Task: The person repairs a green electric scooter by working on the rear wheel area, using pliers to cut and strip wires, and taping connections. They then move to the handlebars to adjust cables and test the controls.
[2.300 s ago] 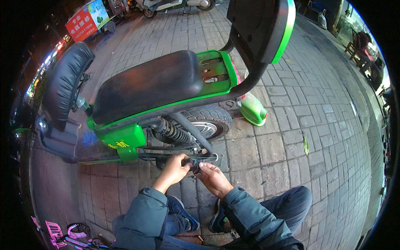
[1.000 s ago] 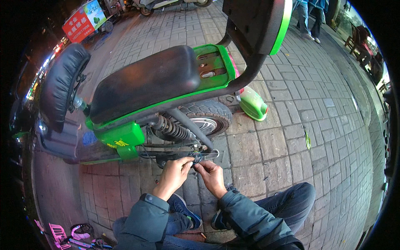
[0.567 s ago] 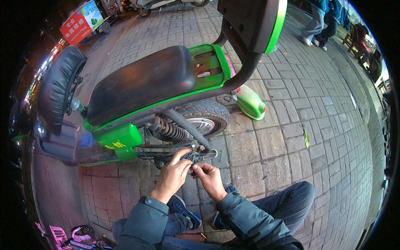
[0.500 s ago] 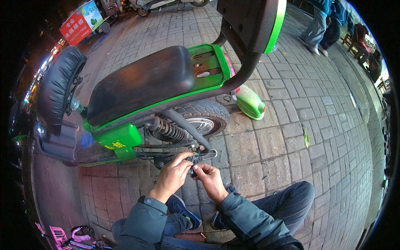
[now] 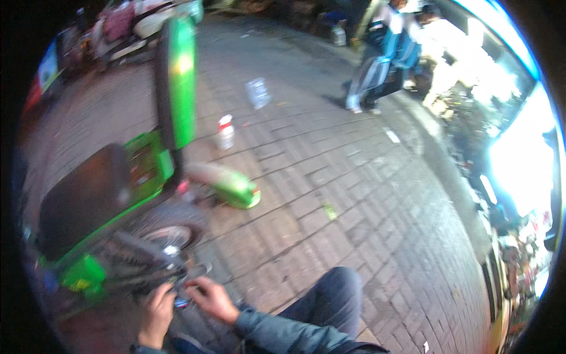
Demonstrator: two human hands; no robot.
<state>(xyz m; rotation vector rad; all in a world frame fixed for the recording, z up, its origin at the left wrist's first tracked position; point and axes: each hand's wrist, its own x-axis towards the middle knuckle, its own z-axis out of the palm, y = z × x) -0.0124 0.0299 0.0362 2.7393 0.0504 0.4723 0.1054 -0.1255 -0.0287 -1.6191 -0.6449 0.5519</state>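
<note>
One small part (image 5: 181,297), smeared by motion blur, between half-curled left hand (image 5: 157,314) and right hand (image 5: 212,300), near rear wheel (image 5: 178,220) of scooter (image 5: 105,187). Can't tell either hand's grip or part's outline; looks dark with bluish spot. Can't see scooter's front past left rim.

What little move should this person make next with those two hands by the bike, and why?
Probably hold the left hand and right hand still while looking down at them: they are close together at the lower left, near the rear wheel, but blurred, and the view centres on the paving.
</note>
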